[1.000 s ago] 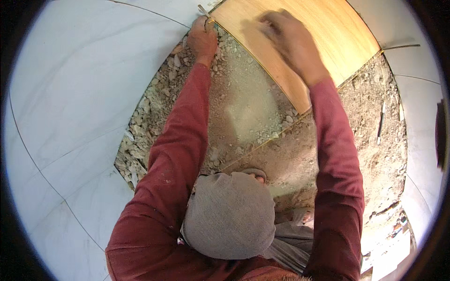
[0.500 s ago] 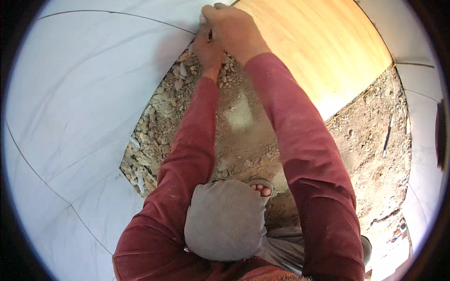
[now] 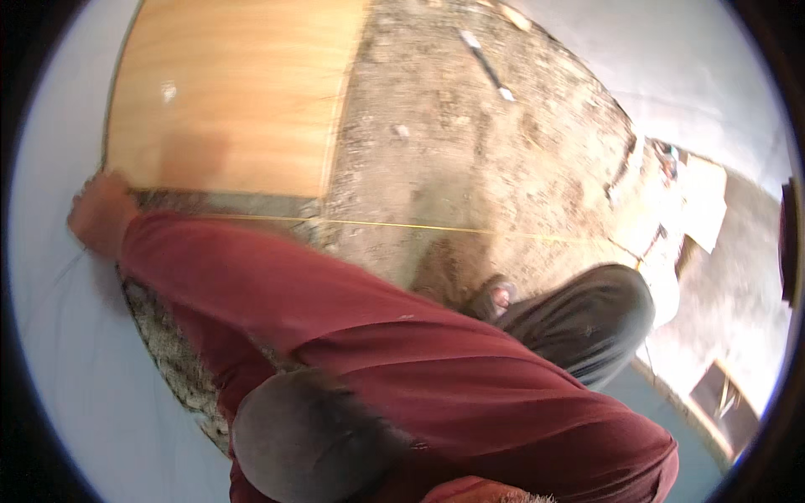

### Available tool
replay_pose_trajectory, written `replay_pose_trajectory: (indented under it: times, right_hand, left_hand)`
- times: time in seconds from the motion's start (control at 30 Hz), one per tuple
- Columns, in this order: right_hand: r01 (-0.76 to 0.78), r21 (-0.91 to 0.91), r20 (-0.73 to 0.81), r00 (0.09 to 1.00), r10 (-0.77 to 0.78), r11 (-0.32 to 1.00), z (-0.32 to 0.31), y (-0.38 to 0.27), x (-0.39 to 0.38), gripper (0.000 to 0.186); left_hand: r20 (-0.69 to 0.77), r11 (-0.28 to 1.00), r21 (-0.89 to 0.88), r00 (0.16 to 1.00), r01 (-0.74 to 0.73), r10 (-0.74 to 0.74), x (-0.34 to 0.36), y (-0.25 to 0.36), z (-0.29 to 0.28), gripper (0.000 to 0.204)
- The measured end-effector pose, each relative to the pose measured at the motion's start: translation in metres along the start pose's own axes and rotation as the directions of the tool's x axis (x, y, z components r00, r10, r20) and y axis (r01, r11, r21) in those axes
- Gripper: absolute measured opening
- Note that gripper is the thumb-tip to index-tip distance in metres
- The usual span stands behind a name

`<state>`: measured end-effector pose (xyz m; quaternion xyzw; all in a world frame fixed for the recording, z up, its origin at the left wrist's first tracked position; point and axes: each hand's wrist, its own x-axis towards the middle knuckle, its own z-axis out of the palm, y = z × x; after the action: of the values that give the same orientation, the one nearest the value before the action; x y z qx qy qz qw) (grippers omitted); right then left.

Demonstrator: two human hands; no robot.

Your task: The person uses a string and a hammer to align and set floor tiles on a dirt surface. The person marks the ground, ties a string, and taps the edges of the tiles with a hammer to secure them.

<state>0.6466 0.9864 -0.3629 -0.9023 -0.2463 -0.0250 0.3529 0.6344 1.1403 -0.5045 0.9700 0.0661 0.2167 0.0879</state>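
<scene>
My right hand reaches far to the left, to the near left corner of a wood-look tile, where it meets the white marbled tiles. Its fingers look bent, but motion blur hides whether they grip anything. My left arm runs beneath the right forearm, which covers the left hand. A yellow string stretches across the bare ground, close along the wood-look tile's near edge.
Rough, dusty ground spreads to the right of the wood-look tile. A dark stick-like tool with pale ends lies on it. My bent knee and foot are nearby. A pale board stands farther right.
The view has swung to the right, so the tile and my hands now appear farther left. My right forearm now crosses over the left one, and the left hand has gone from sight.
</scene>
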Motion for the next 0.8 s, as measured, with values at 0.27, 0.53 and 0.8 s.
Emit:
replay_pose_trajectory:
  times: [0.27,0.53,0.8]
  right_hand:
    - [-0.040,-0.094,0.027,0.999,0.043,0.995,0.033,-0.009,0.018,0.023]
    - [-0.138,0.041,0.073,0.988,0.134,0.990,-0.144,0.108,-0.070,0.032]
    - [-0.614,-0.545,-0.113,0.729,0.676,0.571,-0.455,0.341,-0.419,0.045]
  left_hand:
    - [0.045,0.995,0.058,0.996,-0.075,0.073,0.022,-0.012,0.008,0.023]
    - [0.195,0.915,0.380,0.979,-0.135,0.064,-0.011,-0.057,-0.039,0.024]
    - [-0.044,0.852,-0.461,0.952,0.249,-0.302,0.027,0.085,-0.066,0.023]
